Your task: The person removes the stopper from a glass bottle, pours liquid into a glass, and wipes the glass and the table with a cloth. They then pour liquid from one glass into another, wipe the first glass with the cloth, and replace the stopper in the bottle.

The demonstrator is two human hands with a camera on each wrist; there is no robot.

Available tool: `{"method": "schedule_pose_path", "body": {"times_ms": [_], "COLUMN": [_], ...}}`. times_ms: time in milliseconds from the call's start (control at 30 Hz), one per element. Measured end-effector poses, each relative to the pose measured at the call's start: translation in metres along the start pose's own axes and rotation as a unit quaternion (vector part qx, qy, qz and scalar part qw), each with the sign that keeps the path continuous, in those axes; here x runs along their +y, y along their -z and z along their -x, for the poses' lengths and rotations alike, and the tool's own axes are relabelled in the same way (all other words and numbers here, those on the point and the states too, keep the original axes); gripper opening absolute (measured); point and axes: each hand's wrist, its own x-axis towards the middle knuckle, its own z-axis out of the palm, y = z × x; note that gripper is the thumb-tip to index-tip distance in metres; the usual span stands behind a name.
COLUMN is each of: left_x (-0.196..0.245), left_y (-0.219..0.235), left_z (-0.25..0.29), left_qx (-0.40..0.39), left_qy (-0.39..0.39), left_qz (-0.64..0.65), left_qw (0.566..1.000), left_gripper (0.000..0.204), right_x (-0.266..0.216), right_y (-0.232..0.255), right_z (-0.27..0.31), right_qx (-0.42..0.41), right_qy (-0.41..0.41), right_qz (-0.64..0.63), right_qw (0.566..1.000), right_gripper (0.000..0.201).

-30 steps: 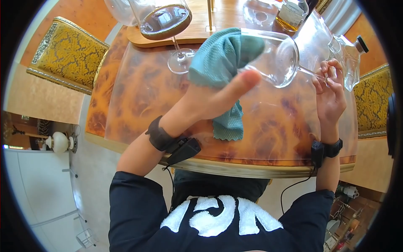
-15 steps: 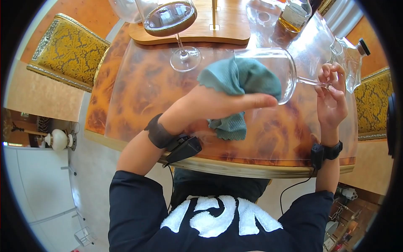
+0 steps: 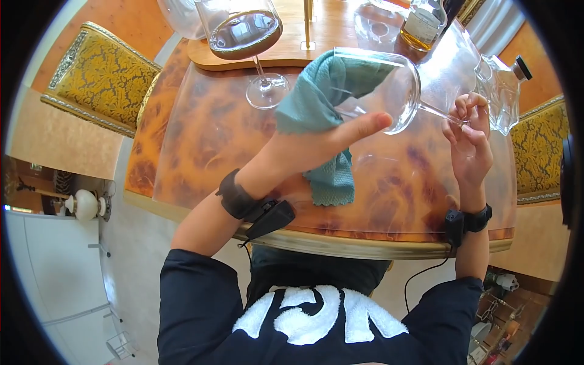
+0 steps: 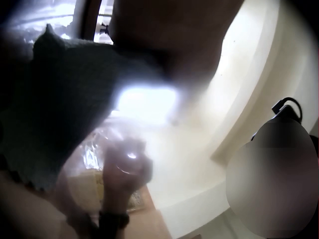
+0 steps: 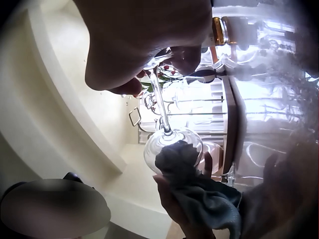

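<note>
An empty clear wine glass [image 3: 406, 91] is held on its side above the table, bowl to the left and stem to the right. My right hand [image 3: 471, 143] pinches the foot end of its stem; the stem [image 5: 159, 102] shows below that hand in the right wrist view. In my left hand [image 3: 313, 146] is a teal cloth [image 3: 307, 100], partly inside the bowl, with the left thumb along the bowl's lower outside. One end of the cloth hangs below the hand. The cloth [image 4: 70, 94] looks dark in the left wrist view, hiding the left fingers.
A stemmed glass of dark drink [image 3: 246, 36] stands at the back left, before a wooden stand [image 3: 292, 52]. An amber bottle [image 3: 420, 27] is at the back right. A clear decanter [image 3: 502, 91] with a dark stopper is just beyond my right hand. A patterned chair [image 3: 97, 79] flanks the table.
My left hand pushed the cloth deeper into the bowl, then drew back left and up. The glass now tilts bowl-end upward, and my right hand has shifted slightly left.
</note>
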Motion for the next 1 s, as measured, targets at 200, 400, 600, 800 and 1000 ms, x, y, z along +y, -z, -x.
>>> {"method": "schedule_pose_path", "body": {"times_ms": [200, 400, 600, 800, 1000], "left_x": [-0.004, 0.007, 0.013, 0.003, 0.0], "left_y": [0.006, 0.005, 0.013, 0.011, 0.002], "left_z": [0.006, 0.005, 0.006, 0.007, 0.011], "left_qx": [-0.119, -0.172, -0.057, -0.079, -0.157], "left_qy": [0.09, 0.193, 0.281, 0.228, 0.117], "left_qz": [0.008, 0.091, 0.147, 0.072, -0.01], "left_qw": [0.989, 0.962, 0.947, 0.968, 0.981], "left_gripper": [0.047, 0.031, 0.039, 0.049, 0.028], "right_x": [-0.004, -0.007, 0.001, -0.002, -0.003], "right_y": [0.004, 0.006, 0.004, 0.003, 0.012], "right_z": [-0.002, -0.004, -0.004, -0.003, -0.007], "right_qx": [0.002, 0.004, -0.003, 0.005, -0.018], "right_qy": [-0.009, -0.027, -0.049, -0.031, -0.064], "right_qz": [0.017, 0.017, 0.017, 0.039, 0.015], "right_qw": [1.0, 0.999, 0.999, 0.999, 0.998], "right_gripper": [0.049, 0.048, 0.042, 0.042, 0.042]}}
